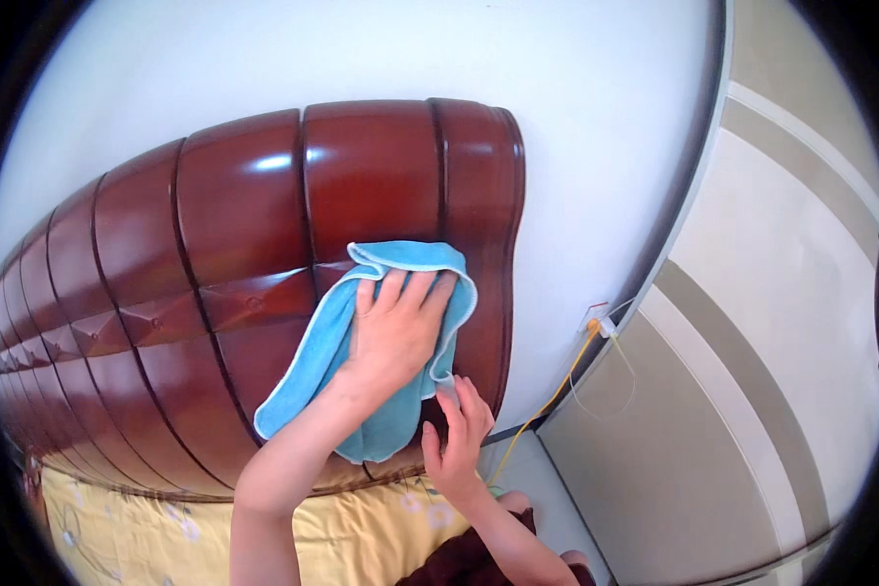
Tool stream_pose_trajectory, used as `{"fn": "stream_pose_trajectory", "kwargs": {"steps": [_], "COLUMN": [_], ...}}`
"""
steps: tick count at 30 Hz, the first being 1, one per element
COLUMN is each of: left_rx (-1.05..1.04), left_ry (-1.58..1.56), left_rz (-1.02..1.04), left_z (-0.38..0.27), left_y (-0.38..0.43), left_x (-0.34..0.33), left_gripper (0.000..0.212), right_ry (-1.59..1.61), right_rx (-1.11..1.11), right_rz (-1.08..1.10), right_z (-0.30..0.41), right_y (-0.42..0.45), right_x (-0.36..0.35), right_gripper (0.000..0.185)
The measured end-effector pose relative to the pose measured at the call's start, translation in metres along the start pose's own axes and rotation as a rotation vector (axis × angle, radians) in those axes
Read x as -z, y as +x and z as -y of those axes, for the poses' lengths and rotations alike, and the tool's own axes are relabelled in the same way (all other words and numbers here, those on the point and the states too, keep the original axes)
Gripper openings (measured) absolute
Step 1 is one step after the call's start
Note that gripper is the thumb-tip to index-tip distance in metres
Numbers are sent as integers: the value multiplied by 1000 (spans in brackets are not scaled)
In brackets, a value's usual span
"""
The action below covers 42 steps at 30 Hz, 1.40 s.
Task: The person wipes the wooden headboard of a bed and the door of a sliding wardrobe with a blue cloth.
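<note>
A blue cloth [381, 421] with a pale stitched edge lies spread against a glossy dark red-brown headboard [370, 172]. On top of the cloth, my left hand [399, 322] presses it flat with the fingers extended and pointing up. My right hand [458, 432] is at the cloth's lower right edge, its fingers slightly bent and apart. The fingertips of that hand are at the cloth's corner; whether they pinch it cannot be told. Grooves divide the headboard into padded-looking panels, with a faceted band across its middle.
A yellow floral bed sheet [366, 531] covers the bed below the headboard. To the right, a wall socket [597, 319] holds plugs with a yellow cable [549, 403] and a white cable [636, 381]. A beige and white panelled wardrobe [674, 410] stands at the far right.
</note>
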<state>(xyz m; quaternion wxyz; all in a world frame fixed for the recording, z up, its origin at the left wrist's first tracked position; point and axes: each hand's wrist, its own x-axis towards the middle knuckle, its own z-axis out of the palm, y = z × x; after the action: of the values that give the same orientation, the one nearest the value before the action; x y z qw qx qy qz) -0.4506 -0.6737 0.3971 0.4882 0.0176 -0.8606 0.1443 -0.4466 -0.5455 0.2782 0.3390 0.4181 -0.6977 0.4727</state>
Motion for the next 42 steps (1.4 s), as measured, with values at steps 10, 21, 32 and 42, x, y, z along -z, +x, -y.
{"fn": "stream_pose_trajectory", "kwargs": {"steps": [10, 21, 32, 42], "left_rx": [-151, -182, -123, -272], "left_ry": [-105, -143, 44, -208], "left_rz": [116, 113, 13, 258], "left_z": [-19, -20, -12, -38], "left_y": [9, 36, 76, 24], "left_x": [-14, -17, -16, -24], "left_gripper": [41, 43, 57, 78], "right_ry": [11, -2, -27, 14], "right_rx": [-28, -60, -98, -116], "right_rz": [-33, -63, -58, -73], "right_z": [-4, -14, -15, -19], "right_y": [-1, 1, 3, -22], "right_x": [6, 20, 31, 36], "right_gripper": [44, 45, 45, 44]}}
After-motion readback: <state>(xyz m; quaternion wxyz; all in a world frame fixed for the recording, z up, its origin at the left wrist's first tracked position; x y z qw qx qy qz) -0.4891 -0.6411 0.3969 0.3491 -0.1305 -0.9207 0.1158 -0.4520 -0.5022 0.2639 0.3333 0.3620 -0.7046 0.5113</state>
